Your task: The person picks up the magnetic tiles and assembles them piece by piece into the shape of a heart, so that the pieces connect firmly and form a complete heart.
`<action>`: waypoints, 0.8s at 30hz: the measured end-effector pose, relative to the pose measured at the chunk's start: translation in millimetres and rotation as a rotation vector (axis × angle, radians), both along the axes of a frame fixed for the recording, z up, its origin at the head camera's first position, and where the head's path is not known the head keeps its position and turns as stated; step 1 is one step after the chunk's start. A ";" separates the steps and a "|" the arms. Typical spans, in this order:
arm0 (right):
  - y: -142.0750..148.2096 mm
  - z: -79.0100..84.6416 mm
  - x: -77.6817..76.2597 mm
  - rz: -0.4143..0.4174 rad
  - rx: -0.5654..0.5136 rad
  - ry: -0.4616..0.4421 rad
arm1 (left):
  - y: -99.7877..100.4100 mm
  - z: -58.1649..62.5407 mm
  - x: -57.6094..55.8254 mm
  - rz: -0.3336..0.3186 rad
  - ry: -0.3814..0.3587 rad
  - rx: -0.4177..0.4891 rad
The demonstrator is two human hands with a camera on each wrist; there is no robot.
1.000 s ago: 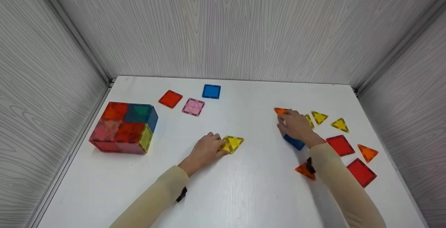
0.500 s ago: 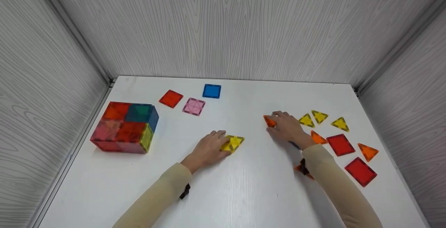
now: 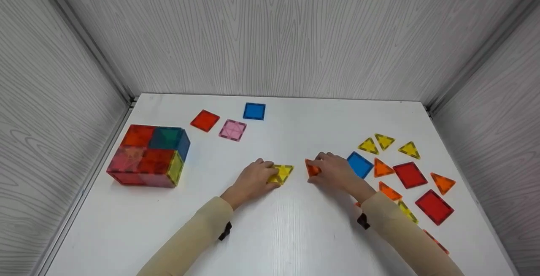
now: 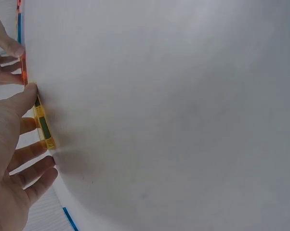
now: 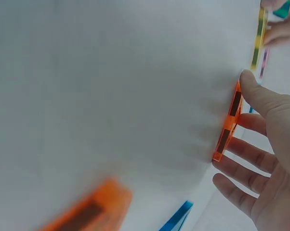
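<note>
My left hand (image 3: 252, 179) holds a yellow magnetic tile (image 3: 285, 172) by its edges, near the middle of the white table; part of the tile is hidden under the fingers. In the left wrist view the thumb and fingers lie along the yellow tile's edge (image 4: 44, 126). Just to the right, my right hand (image 3: 335, 172) pinches an orange triangular magnetic tile (image 3: 311, 169) between thumb and fingers. A small gap separates the orange tile from the yellow one. The right wrist view shows the orange tile's edge (image 5: 229, 122) between thumb and fingertips.
A box-shaped block of joined tiles (image 3: 145, 155) stands at left. Behind the hands lie red (image 3: 205, 120), pink (image 3: 233, 130) and blue (image 3: 254, 111) squares. Right of my right hand are a blue square (image 3: 360, 165), two red squares (image 3: 410, 175), and several yellow (image 3: 384, 141) and orange triangles (image 3: 443, 182).
My right hand has brought the orange triangle left and nearer, toward the yellow tile, uncovering the blue square and other tiles. The left hand stays nearly in place on the yellow tile.
</note>
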State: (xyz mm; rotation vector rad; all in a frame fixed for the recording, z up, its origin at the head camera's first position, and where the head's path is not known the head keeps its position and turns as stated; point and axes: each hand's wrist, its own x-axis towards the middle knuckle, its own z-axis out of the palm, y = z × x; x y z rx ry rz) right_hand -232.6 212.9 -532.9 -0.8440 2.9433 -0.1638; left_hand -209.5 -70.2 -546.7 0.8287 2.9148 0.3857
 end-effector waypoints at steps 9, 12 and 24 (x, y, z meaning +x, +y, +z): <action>-32.6 -4.3 19.3 0.035 -0.022 0.000 | 2.7 0.9 3.4 0.030 -0.033 0.033; -38.2 -5.5 19.3 0.031 -0.034 -0.001 | 3.4 0.9 3.5 0.029 -0.034 0.048; -38.3 -10.7 12.0 0.000 -0.072 -0.020 | 3.7 -2.2 2.4 0.024 -0.021 0.093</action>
